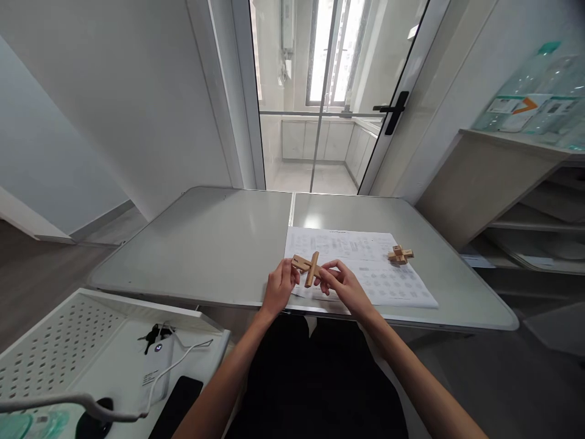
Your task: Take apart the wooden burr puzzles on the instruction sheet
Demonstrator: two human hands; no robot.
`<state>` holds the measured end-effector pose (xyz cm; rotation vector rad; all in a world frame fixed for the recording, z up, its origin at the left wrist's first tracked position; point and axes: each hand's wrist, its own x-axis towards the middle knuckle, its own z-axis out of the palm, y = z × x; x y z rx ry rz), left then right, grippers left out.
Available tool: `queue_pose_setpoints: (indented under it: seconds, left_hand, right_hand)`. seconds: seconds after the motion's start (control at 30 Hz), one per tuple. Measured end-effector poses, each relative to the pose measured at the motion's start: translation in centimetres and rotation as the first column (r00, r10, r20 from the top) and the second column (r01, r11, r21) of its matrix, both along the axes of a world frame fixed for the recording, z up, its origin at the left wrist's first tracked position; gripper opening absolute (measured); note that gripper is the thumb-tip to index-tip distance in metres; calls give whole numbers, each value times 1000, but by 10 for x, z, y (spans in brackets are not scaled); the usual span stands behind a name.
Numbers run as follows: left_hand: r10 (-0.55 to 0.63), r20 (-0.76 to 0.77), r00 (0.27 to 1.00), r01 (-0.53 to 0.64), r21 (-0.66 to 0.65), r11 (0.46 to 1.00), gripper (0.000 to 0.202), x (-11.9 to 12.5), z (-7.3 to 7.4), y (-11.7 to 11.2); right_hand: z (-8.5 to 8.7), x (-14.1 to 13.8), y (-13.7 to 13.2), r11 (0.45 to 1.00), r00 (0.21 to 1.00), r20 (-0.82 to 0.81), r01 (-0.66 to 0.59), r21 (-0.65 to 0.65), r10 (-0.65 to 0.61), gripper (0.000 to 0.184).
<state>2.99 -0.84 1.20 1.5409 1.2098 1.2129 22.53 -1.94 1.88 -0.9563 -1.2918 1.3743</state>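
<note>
Crossed wooden sticks (312, 269) were pinched at opposite ends by the left hand (277, 286) and right hand (343, 285), fingers (332, 279) barely parted, apparently for steadiness.

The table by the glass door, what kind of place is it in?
Probably a room in a home, though maybe an office: a glass door shows what look like cabinets behind it, big plastic bottles sit on a shelf, and keys lie in a white tray.
</note>
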Motion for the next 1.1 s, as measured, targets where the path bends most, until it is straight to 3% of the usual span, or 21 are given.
queue_pose_setpoints:
  seconds: [0.2, 0.33, 0.43, 0.57, 0.8, 1.1]
  left_hand:
    - [-55, 313, 948, 99, -126, 987, 50, 6, 2, 0]
    - [-32, 400, 916, 109, -171, 979, 51, 5, 0, 1]
    - [-72, 433, 898, 168, -187, 968, 50, 5, -1, 0]
    - [-100, 433, 896, 218, -231, 948, 52, 3, -1, -2]
    - [-110, 449, 887, 251, -268, 930, 54, 1, 4, -4]
    - [-91, 474, 876, 240, -265, 934, 53, 1, 1, -6]
  right_hand:
    - [1, -1, -3, 999, 999, 11, -35, 10, 35, 45]
    - [0, -6, -2, 992, 989, -138, -76, -101, 62, 44]
    - [-4, -8, 0, 964, 959, -254, -178, -197, 125, 54]
    - [-7, -9, -1, 945, 935, -275, -276, -175, 222, 62]
    - [-8, -12, -2, 944, 917, -314, -300, -141, 244, 64]
    - [-9, -17, -7, 957, 936, -322, -211, -197, 140, 62]
